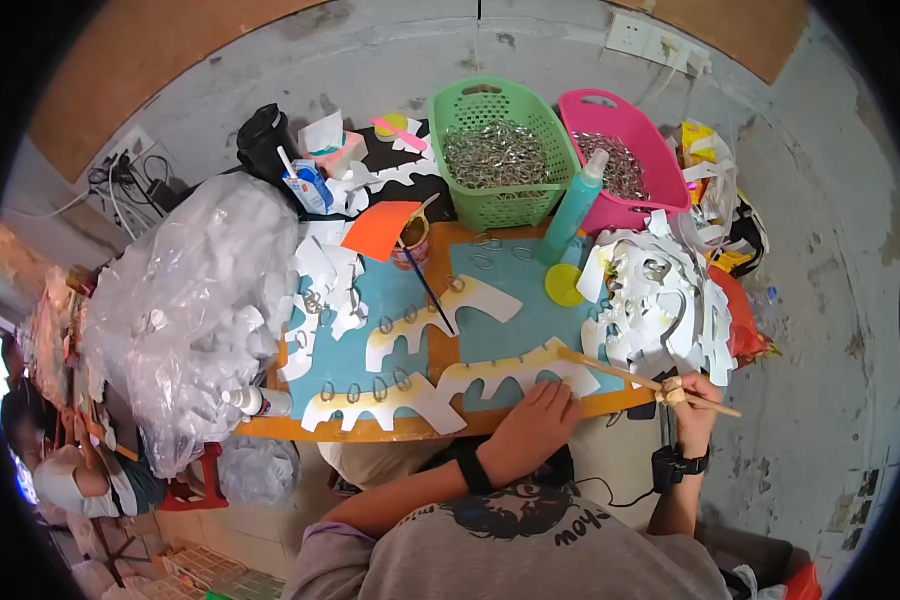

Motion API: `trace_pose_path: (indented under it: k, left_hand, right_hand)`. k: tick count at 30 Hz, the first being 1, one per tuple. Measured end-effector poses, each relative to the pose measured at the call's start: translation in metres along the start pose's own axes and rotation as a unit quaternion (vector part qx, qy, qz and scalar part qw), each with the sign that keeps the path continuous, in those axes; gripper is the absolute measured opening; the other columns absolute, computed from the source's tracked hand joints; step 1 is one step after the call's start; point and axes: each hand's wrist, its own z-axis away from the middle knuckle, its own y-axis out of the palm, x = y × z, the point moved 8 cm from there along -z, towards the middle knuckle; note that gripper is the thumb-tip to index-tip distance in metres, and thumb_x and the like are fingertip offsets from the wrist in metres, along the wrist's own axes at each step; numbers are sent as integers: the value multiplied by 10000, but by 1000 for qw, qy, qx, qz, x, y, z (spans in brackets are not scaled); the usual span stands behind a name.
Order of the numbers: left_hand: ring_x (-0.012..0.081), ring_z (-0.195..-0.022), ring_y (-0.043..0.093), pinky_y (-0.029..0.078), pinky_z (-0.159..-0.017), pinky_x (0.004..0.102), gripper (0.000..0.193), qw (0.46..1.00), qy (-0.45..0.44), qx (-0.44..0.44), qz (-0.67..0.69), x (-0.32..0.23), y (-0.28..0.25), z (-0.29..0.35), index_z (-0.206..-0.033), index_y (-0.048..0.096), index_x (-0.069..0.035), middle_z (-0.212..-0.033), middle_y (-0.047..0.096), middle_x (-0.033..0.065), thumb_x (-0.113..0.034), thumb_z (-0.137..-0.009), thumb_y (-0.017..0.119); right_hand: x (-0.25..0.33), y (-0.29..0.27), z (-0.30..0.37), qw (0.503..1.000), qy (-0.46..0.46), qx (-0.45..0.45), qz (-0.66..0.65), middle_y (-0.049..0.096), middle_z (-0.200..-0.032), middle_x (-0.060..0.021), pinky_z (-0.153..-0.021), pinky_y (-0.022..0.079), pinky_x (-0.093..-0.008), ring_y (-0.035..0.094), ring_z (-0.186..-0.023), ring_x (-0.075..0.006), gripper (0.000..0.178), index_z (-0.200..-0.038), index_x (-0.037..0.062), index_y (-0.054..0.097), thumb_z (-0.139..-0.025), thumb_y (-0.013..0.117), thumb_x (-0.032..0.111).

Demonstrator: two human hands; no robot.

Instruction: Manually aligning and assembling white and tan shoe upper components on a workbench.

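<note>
My right hand (694,408) grips a long wooden brush (620,375) near the back of its handle; pale wrapping shows on the fingers. The brush tip rests on the upper edge of a white scalloped cutout (500,372), where a yellowish smear runs along it. My left hand (540,428) lies over the lower edge of the same cutout, fingers stretched out and lying on it. To its left is another cutout (425,410) with several metal rings (402,380) along its yellowed edge. A third cutout (485,300) lies farther back, also with rings.
Green basket (460,207) and pink basket (660,190) at the back hold metal rings. A teal spray bottle (575,215), yellow lid (564,286) and dark stick (430,290) stand nearby. Piled white cutouts (660,300) lie right; a big plastic bag (195,290) left. Another person (90,475) sits far left.
</note>
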Motion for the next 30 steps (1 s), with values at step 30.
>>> trace_pose_path:
  k: [30]
  left_hand:
    - [342,-1097,543,386,-1022,425,420,998,22,-57,5,-7,-8,0,-1235,481,26,-1198,517,237,-89,-833,522]
  right_hand:
    - [31,22,-1,904,-66,-149,-395,556,-787,-39,-697,410,-272,506,-707,-112,185,-928,66,495,-974,563,232]
